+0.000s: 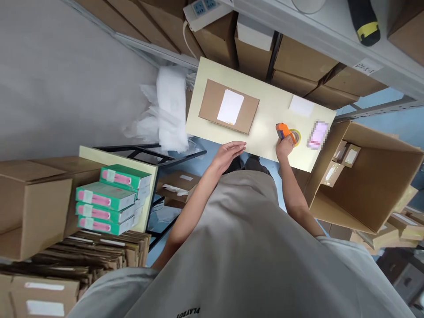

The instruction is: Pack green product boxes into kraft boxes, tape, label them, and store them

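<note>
On the pale yellow table [265, 95] lies a closed brown cardboard box [209, 100] with a white label [231, 107] on its top. My left hand [228, 154] hovers by the table's near edge, just below the box and apart from it; its fingers are stretched out and hold nothing. Over at the right of the table, my right hand [285, 148] has its fingers wrapped round an orange tape dispenser [282, 129]. A yellowish roll of tape [296, 137] sits on the dispenser. Part of its handle is hidden by my fingers.
A white paper [301, 106] and a blurred pink item [318, 134] lie at the table's right end. Beside it stands a large open carton [371, 176] with small boxes inside. Green boxes [112, 194] are stacked at left. White packing wrap [172, 108] hangs by the table.
</note>
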`<control>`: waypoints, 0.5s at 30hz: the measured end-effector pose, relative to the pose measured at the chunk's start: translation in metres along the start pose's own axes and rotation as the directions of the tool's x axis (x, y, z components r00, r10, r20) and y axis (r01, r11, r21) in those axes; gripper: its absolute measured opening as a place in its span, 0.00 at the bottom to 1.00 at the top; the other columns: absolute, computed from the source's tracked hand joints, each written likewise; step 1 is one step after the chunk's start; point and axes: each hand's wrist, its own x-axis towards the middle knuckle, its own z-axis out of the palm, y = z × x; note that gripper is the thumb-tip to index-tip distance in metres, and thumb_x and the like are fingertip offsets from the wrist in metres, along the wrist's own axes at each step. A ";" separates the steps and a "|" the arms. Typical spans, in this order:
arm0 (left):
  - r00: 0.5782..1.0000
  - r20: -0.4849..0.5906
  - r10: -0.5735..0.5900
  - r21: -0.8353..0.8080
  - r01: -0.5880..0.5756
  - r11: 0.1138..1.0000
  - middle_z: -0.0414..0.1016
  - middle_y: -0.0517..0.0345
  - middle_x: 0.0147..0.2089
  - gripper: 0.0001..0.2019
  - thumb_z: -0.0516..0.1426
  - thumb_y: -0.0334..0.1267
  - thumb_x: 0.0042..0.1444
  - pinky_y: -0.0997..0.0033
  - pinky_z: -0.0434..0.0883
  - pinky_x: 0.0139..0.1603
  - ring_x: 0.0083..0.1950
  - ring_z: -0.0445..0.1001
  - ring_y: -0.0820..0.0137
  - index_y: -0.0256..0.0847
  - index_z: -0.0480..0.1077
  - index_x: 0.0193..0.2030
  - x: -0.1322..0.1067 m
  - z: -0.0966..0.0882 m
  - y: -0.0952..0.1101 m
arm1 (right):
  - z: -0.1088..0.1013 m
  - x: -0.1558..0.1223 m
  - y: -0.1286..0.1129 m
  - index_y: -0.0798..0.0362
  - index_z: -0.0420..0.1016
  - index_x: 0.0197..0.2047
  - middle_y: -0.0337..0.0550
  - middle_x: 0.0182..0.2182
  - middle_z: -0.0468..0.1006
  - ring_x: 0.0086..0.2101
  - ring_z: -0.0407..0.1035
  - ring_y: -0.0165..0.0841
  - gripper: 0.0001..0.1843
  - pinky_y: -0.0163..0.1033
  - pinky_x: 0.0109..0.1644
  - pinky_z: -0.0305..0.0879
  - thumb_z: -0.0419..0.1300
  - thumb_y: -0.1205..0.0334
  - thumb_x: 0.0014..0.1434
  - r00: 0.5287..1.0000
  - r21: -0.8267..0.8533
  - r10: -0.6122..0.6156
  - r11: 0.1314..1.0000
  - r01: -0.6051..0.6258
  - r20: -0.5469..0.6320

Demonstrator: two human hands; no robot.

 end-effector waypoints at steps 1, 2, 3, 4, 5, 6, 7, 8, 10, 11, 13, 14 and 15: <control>1.000 0.004 0.014 0.009 -0.014 1.000 0.90 0.45 0.57 0.24 0.83 0.49 0.44 0.51 0.79 0.72 0.61 0.87 0.54 0.40 0.88 0.44 -0.004 0.001 0.003 | -0.002 -0.002 -0.001 0.62 0.67 0.74 0.74 0.63 0.79 0.70 0.70 0.61 0.29 0.74 0.79 0.59 0.53 0.52 0.79 1.000 0.009 -0.009 1.000 0.009 -0.004; 1.000 0.008 0.027 0.022 -0.027 0.999 0.90 0.45 0.56 0.24 0.83 0.49 0.44 0.51 0.79 0.72 0.61 0.87 0.53 0.40 0.88 0.44 -0.007 0.001 0.006 | -0.005 -0.004 -0.001 0.63 0.66 0.74 0.75 0.63 0.79 0.70 0.71 0.61 0.30 0.73 0.79 0.58 0.52 0.51 0.80 1.000 0.018 -0.014 1.000 0.015 -0.006; 0.999 0.013 0.039 0.035 -0.040 0.999 0.90 0.45 0.55 0.24 0.83 0.49 0.43 0.51 0.79 0.72 0.62 0.87 0.53 0.40 0.87 0.44 -0.010 0.000 0.008 | -0.008 -0.007 -0.002 0.65 0.65 0.75 0.76 0.63 0.79 0.69 0.71 0.61 0.31 0.72 0.79 0.58 0.52 0.51 0.80 1.000 0.025 -0.017 1.000 0.017 -0.002; 0.998 0.020 0.052 0.044 -0.052 0.998 0.90 0.45 0.55 0.24 0.83 0.49 0.43 0.50 0.79 0.72 0.62 0.87 0.52 0.40 0.88 0.44 -0.013 -0.001 0.011 | -0.013 -0.012 -0.002 0.66 0.64 0.75 0.77 0.63 0.79 0.68 0.72 0.61 0.31 0.72 0.78 0.59 0.53 0.51 0.80 1.000 0.032 -0.019 0.999 0.019 0.007; 0.998 0.031 0.063 0.048 -0.065 0.997 0.90 0.44 0.55 0.24 0.83 0.49 0.43 0.50 0.79 0.72 0.62 0.87 0.52 0.40 0.88 0.44 -0.016 -0.003 0.014 | -0.018 -0.018 -0.002 0.67 0.63 0.75 0.78 0.63 0.78 0.67 0.72 0.61 0.32 0.71 0.77 0.62 0.54 0.51 0.79 0.999 0.039 -0.024 0.999 0.023 0.022; 0.996 0.043 0.076 0.046 -0.078 0.996 0.90 0.44 0.55 0.24 0.83 0.50 0.44 0.50 0.79 0.72 0.62 0.87 0.52 0.40 0.88 0.45 -0.019 -0.005 0.016 | -0.023 -0.026 -0.001 0.68 0.63 0.74 0.78 0.63 0.78 0.66 0.73 0.61 0.33 0.70 0.75 0.65 0.54 0.50 0.79 0.999 0.049 -0.034 0.998 0.032 0.037; 0.995 0.056 0.088 0.041 -0.091 0.995 0.90 0.44 0.56 0.25 0.82 0.51 0.45 0.50 0.78 0.72 0.62 0.87 0.52 0.40 0.88 0.45 -0.023 -0.009 0.018 | -0.029 -0.035 -0.001 0.67 0.62 0.74 0.77 0.62 0.78 0.64 0.75 0.60 0.34 0.68 0.72 0.69 0.54 0.48 0.80 0.998 0.064 -0.048 0.997 0.045 0.050; 0.993 0.068 0.102 0.037 -0.104 0.994 0.90 0.44 0.56 0.25 0.82 0.51 0.46 0.49 0.79 0.72 0.62 0.87 0.52 0.40 0.88 0.46 -0.027 -0.013 0.019 | -0.034 -0.046 -0.002 0.66 0.62 0.75 0.75 0.61 0.78 0.62 0.76 0.59 0.34 0.65 0.69 0.73 0.54 0.46 0.80 0.996 0.089 -0.069 0.994 0.064 0.060; 0.988 0.086 0.127 0.033 -0.131 0.991 0.90 0.44 0.57 0.24 0.82 0.52 0.47 0.49 0.78 0.72 0.62 0.87 0.52 0.41 0.88 0.46 -0.037 -0.022 0.018 | -0.042 -0.072 -0.005 0.61 0.63 0.75 0.68 0.59 0.80 0.58 0.79 0.54 0.35 0.60 0.63 0.78 0.51 0.41 0.81 0.990 0.157 -0.121 0.982 0.108 0.078; 0.986 0.093 0.139 0.030 -0.142 0.989 0.90 0.44 0.57 0.24 0.82 0.52 0.46 0.48 0.78 0.73 0.63 0.87 0.51 0.41 0.88 0.45 -0.042 -0.028 0.017 | -0.045 -0.086 -0.009 0.58 0.64 0.74 0.65 0.57 0.82 0.56 0.80 0.53 0.34 0.58 0.62 0.80 0.50 0.38 0.81 0.984 0.197 -0.153 0.971 0.133 0.091; 0.982 0.104 0.160 0.024 -0.164 0.986 0.90 0.44 0.57 0.23 0.83 0.51 0.44 0.47 0.77 0.74 0.65 0.86 0.50 0.41 0.87 0.42 -0.052 -0.038 0.015 | -0.051 -0.116 -0.020 0.55 0.68 0.71 0.60 0.55 0.83 0.53 0.81 0.50 0.34 0.56 0.60 0.81 0.48 0.34 0.81 0.964 0.277 -0.232 0.942 0.190 0.130; 0.979 0.110 0.172 0.026 -0.176 0.984 0.90 0.44 0.57 0.23 0.83 0.51 0.44 0.47 0.76 0.75 0.66 0.85 0.50 0.41 0.86 0.42 -0.057 -0.043 0.013 | -0.054 -0.132 -0.028 0.54 0.69 0.70 0.59 0.54 0.84 0.53 0.81 0.50 0.35 0.55 0.61 0.81 0.48 0.33 0.81 0.949 0.310 -0.279 0.924 0.223 0.149; 0.975 0.117 0.188 0.033 -0.193 0.981 0.89 0.44 0.58 0.24 0.83 0.51 0.44 0.46 0.76 0.76 0.66 0.85 0.49 0.41 0.86 0.43 -0.062 -0.048 0.013 | -0.056 -0.148 -0.036 0.53 0.69 0.70 0.58 0.54 0.84 0.53 0.81 0.50 0.35 0.55 0.61 0.81 0.48 0.32 0.81 0.931 0.331 -0.327 0.907 0.260 0.165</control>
